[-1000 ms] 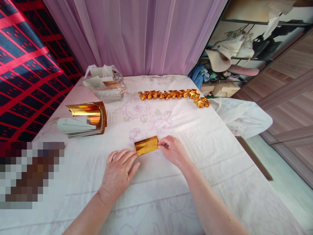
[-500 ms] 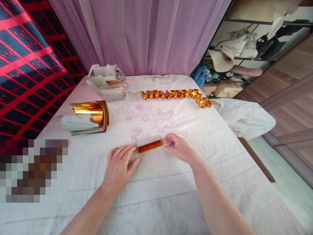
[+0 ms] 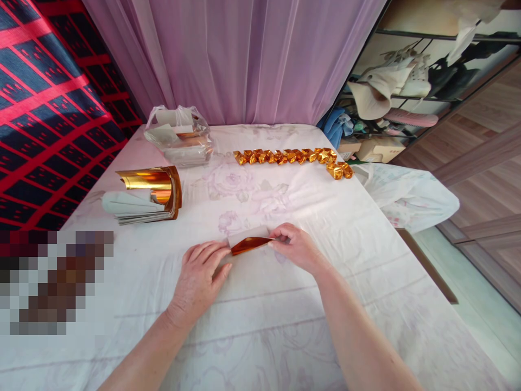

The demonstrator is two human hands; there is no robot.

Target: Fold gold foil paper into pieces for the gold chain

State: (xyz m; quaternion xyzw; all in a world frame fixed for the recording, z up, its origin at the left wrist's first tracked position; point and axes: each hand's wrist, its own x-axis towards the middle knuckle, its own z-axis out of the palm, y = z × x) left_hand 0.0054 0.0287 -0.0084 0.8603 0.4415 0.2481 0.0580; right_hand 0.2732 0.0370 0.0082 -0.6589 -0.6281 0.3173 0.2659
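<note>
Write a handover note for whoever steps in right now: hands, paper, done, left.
Left hand: flat on the white cloth, fingertips at the left end of the gold foil sheet.
Right hand: pinching the sheet's right end, white backing turned up along the far edge.
Done: row of folded gold pieces at the far edge.
Left: this fold unfinished; stack of gold sheets unfolded.

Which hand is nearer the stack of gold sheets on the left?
Left. The left hand lies flat just right of and below the stack of gold sheets; the right hand is farther right.
</note>
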